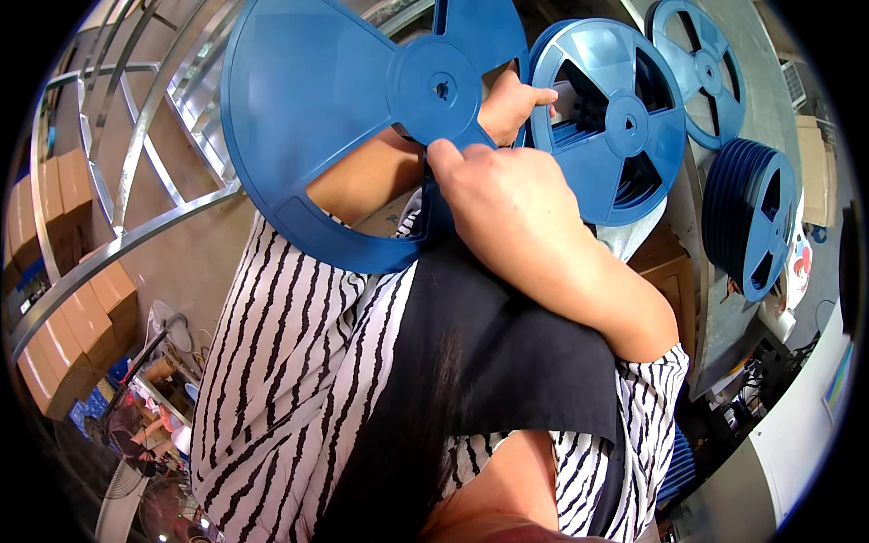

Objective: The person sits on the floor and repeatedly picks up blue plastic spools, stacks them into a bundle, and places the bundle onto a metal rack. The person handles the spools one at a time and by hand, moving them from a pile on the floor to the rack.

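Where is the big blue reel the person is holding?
The big blue reel is upper left of the head view, gripped by both hands, beside another blue reel to its right.

Bright, even light, sharp centre, strong fisheye bending and black corners.

You hold a big blue plastic reel (335,118) up close, its flat flange facing you with wedge-shaped cutouts and a round hub hole, one edge tilted down toward your chest, a second blue reel (615,122) just beside it.
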Demonstrator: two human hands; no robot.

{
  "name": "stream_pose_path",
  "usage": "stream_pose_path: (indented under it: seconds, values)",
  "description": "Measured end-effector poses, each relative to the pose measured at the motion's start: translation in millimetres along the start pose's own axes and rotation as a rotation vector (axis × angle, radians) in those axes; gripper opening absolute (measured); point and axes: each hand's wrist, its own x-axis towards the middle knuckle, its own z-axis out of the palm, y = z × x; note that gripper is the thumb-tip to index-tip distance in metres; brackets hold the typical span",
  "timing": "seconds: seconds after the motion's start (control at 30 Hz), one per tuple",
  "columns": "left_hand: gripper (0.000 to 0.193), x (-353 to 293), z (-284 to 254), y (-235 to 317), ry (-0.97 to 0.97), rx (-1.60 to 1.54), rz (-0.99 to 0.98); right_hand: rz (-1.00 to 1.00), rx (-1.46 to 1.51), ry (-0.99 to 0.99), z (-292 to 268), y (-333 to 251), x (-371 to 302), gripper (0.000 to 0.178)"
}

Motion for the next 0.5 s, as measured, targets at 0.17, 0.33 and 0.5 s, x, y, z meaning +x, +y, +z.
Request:
stream_pose_path:
  seconds: [0.17, 0.33, 0.5]
  values:
    - [0.022, 1, -5, -2, 0.003, -0.010, -0.016, -0.049, 0.069, -0.147, 9, -1, -3, 0.011]
    - [0.016, 1, 2, 1, -0.066, -0.028, -0.031, 0.058, 0.212, -0.009, 3, 0, -13, 0.014]
    - [0.024, 16, -13, -2, -0.004, 0.192, 0.007, 0.281, 0.840, 0.109, 33, 44, -7, 0.030]
